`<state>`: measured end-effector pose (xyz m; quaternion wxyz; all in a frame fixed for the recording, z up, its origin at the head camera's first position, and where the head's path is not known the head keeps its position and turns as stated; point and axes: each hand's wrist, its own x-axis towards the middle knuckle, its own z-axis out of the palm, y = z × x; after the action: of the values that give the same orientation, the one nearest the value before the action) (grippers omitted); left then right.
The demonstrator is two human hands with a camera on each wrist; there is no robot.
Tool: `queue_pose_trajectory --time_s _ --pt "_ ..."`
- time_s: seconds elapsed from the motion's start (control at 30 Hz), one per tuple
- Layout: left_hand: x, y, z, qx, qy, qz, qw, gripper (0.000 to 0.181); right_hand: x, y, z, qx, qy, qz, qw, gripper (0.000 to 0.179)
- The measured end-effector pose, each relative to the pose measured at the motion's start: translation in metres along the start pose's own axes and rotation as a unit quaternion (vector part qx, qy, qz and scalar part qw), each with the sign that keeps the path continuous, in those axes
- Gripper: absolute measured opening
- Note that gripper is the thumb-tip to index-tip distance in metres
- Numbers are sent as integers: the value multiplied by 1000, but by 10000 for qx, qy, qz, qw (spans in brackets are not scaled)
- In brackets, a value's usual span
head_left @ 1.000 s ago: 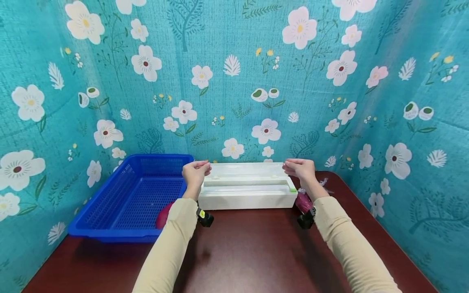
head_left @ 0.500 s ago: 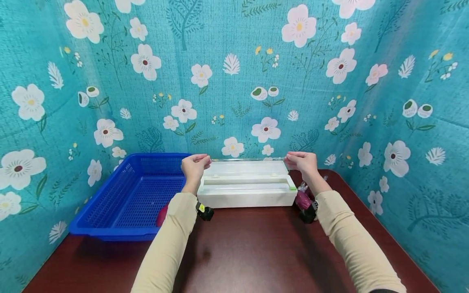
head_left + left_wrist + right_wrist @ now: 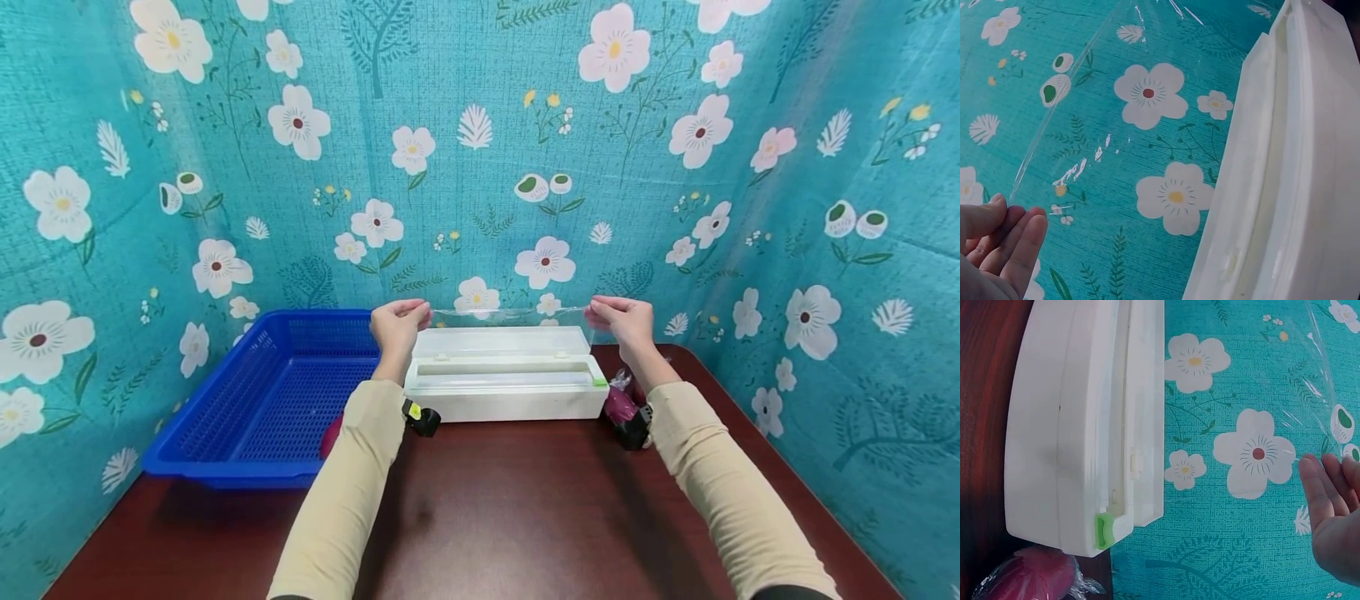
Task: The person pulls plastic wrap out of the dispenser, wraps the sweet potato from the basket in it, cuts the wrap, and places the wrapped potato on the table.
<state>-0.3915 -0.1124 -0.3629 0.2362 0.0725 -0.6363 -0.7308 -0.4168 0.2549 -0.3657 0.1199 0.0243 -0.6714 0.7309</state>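
Note:
A clear sheet of cling film (image 3: 1104, 147) stretches up from a white cling film dispenser (image 3: 506, 406), whose lid (image 3: 502, 340) stands raised at the back. My left hand (image 3: 397, 329) pinches the film's upper left corner between thumb and fingers, and my right hand (image 3: 624, 321) pinches the upper right corner. Both hands are above the dispenser, one toward each end. In the left wrist view the film's edge runs away from the fingertips (image 3: 999, 199). A green slider (image 3: 1104, 531) sits at the dispenser's right end.
A blue plastic basket (image 3: 225, 473) stands on the left with a red object (image 3: 330, 435) inside, partly behind the left sleeve. A film-wrapped purplish-red item (image 3: 1032, 575) lies beside the dispenser's right end. Behind the dark red table (image 3: 495, 500) hangs a flowered teal cloth (image 3: 480, 233).
Both hands have risen, drawing the cling film higher above the dispenser's lid. The dispenser and basket stay in place.

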Motion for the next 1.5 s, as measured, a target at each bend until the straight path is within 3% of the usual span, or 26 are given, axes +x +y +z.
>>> queue_pose_trajectory --time_s 0.07,0.13,0.2,0.23,0.3,0.33,0.43,0.47,0.5,0.53,0.57,0.67,0.7,0.73,0.77,0.93,1.0,1.1,1.2,1.27,1.43,1.47,1.5 --pt "-18 26 0 78 82 -6 9999 16 25 26 -14 251 -154 -261 9992 27" --pt "-35 49 -1 160 98 -19 9998 16 11 10 -4 67 36 -254 9996 29" --pt "-47 65 -2 166 88 24 9998 16 -21 -21 13 -82 129 -471 9988 31" --pt "-51 70 -3 128 44 28 9999 17 -33 -32 19 -133 153 -568 9982 31" --pt "-52 73 -3 68 13 42 10000 16 -23 -24 15 -83 112 -618 9980 29" --pt "-53 73 -3 30 17 120 9999 15 -26 -26 14 35 29 -675 9977 27" --pt "-52 74 -1 -12 54 149 9999 14 30 27 -15 326 -98 -919 9952 25" --pt "-50 73 1 7 97 149 9998 14 40 36 -21 451 -162 -945 9944 24" --pt "-50 73 0 -104 48 168 9998 11 29 23 -16 471 -139 -1100 9927 25" --pt "-32 54 4 -248 14 221 9994 9 19 13 -11 531 -135 -1082 9926 25" --pt "-21 43 5 -304 26 228 9993 9 23 14 -10 450 -59 -1142 9924 28" --pt "20 2 11 -453 -4 332 9984 13 -28 -36 16 303 54 -1247 9917 27" --pt "28 -2 12 -478 -60 284 9984 13 -38 -46 21 320 45 -1336 9905 25" --pt "46 -20 15 -467 -52 390 9981 18 -52 -61 29 179 157 -1270 9916 25" --pt "47 -21 15 -396 -31 506 9979 23 -61 -69 32 139 173 -1308 9912 25" --pt "82 -60 16 -517 -210 1092 9924 35 -75 -87 39 188 212 -1377 9901 23" --pt "76 -51 15 -573 -190 1031 9928 32 -73 -88 39 220 243 -1405 9895 23" --pt "38 1 11 -601 -177 679 9957 22 -71 -89 38 267 274 -1457 9886 22" --pt "-3 50 7 -567 -126 653 9962 15 -72 -91 38 346 285 -1562 9867 20" --pt "-13 58 6 -725 -162 835 9937 15 -73 -94 38 442 273 -1635 9852 19" --pt "-43 90 3 -821 -159 910 9923 14 -76 -99 37 623 186 -1788 9817 16" --pt "-56 104 1 -625 -109 825 9946 15 -77 -100 37 667 131 -1799 9813 16" --pt "-58 108 0 -616 -134 818 9947 15 -78 -101 36 672 105 -1811 9811 16"
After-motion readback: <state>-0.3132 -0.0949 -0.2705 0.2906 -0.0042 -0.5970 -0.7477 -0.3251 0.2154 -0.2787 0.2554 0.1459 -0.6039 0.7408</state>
